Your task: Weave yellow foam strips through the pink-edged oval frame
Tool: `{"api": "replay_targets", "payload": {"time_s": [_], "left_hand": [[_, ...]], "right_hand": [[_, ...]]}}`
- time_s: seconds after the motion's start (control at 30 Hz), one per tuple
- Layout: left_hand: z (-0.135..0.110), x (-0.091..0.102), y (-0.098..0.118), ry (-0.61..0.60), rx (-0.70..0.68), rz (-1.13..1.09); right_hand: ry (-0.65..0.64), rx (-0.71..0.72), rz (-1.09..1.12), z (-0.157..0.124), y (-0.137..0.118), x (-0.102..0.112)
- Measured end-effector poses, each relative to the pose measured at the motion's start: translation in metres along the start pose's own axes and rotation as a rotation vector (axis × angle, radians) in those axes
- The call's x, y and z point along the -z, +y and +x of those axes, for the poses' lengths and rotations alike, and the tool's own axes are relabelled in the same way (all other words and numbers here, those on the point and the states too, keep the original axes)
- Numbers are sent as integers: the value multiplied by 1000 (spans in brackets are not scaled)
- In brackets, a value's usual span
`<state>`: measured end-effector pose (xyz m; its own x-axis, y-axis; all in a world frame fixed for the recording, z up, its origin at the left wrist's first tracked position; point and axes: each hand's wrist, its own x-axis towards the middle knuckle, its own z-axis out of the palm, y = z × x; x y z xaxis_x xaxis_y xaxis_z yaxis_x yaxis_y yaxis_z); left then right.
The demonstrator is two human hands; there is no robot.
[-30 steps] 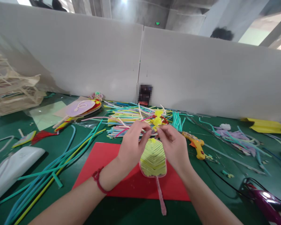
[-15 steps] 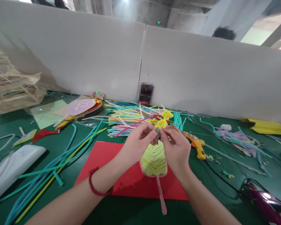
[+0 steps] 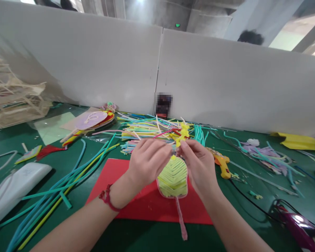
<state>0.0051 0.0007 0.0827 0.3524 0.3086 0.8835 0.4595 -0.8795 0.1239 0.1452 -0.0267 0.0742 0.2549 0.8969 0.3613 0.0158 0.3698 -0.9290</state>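
Note:
A small woven fan [image 3: 173, 179] of yellow-green strips with a pink rim and pink handle lies on a red sheet [image 3: 112, 182], between my hands. My left hand [image 3: 146, 161] and my right hand [image 3: 197, 161] meet just above the fan's top edge, fingers curled and pinched. Between their fingertips stands a yellow pipe-cleaner piece [image 3: 183, 134], twisted into small loops. Both hands are closed on it. A red cord bracelet [image 3: 107, 198] circles my left wrist.
A heap of coloured pipe cleaners [image 3: 144, 133] lies behind my hands. Long teal and yellow stems [image 3: 55, 190] trail left. An orange glue gun [image 3: 219, 161] lies right of my right hand, a purple tool [image 3: 296, 224] at far right. White partitions [image 3: 225, 80] wall the green table [image 3: 55, 161].
Both hands shifted slightly while twisting the yellow piece. It now stands more upright above the fan's tip, and my left fingers curl further over.

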Motion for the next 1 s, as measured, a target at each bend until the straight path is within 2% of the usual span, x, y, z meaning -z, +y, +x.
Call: {"api": "replay_targets", "payload": {"time_s": [0.03, 0.07, 0.13, 0.17, 0.2, 0.3, 0.37, 0.43, 0.53, 0.63, 0.7, 0.77, 0.87, 1.0], "left_hand": [[3, 0, 2, -15, 229, -132], [6, 0, 5, -84, 479, -305], [13, 1, 10, -252, 827, -770], [16, 1, 12, -324, 930, -960], [19, 2, 14, -335, 991, -1074], [21, 4, 14, -356, 1086, -1299], [20, 3, 11, -372, 1097, -1345], [19, 2, 8, -368, 1043, -1256], [17, 0, 7, -306, 869, -868], [13, -1, 7, -189, 614, -430], [9, -3, 7, -158, 495, -262], [6, -6, 3, -217, 507, -234], [5, -10, -6, -327, 601, -343], [6, -13, -15, -426, 646, -409]], "right_hand": [[17, 29, -26, 0, 0, 1], [35, 68, -74, 1, -1, 2], [57, 182, -209, 1, -1, 3], [57, 248, -274, 1, -1, 4], [53, 311, -329, 2, -1, 4], [39, 422, -398, 2, 0, 4], [48, 427, -399, 2, 1, 5], [60, 387, -373, 2, 1, 5], [49, 247, -266, 0, 1, 4], [-3, 107, -133, -1, 1, 2], [-38, 40, -77, 1, 1, 1], [-64, -22, -52, 4, 3, 2], [-111, -116, -51, 9, 5, 5], [-188, -123, -133, 15, 9, 9]]}}
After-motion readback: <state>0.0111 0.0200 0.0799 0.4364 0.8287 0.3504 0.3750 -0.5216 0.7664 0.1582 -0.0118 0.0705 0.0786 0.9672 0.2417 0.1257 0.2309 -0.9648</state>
